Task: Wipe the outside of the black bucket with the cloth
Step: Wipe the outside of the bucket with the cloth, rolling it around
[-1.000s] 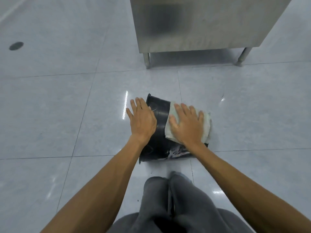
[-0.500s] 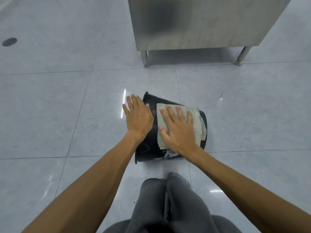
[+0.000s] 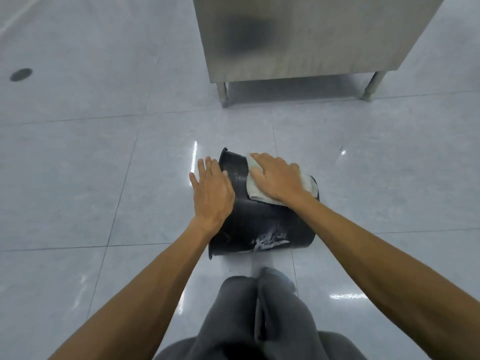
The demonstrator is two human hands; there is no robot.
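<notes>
Bucket (image 3: 262, 224): black, on its side on the grey tiled floor (image 3: 78, 178), just ahead of the knees (image 3: 259, 307) in grey trousers; wider rim end to the left, narrower end to the right; white smears on the near lower wall. Cloth (image 3: 253, 187): pale, folded, on the upper far wall of the bucket, toward its right end; mostly covered by the hand above it. Right hand (image 3: 278, 180): flat, palm down on the cloth, fingers spread and pointing left; pressing, not pinching. Left hand (image 3: 211, 196): flat, fingers extended and close together, laid over the bucket's left rim end; nothing gripped. Steel cabinet (image 3: 311, 35): on short legs, well beyond the bucket. Dark round floor drain (image 3: 21, 74): far left, well apart from all else.
</notes>
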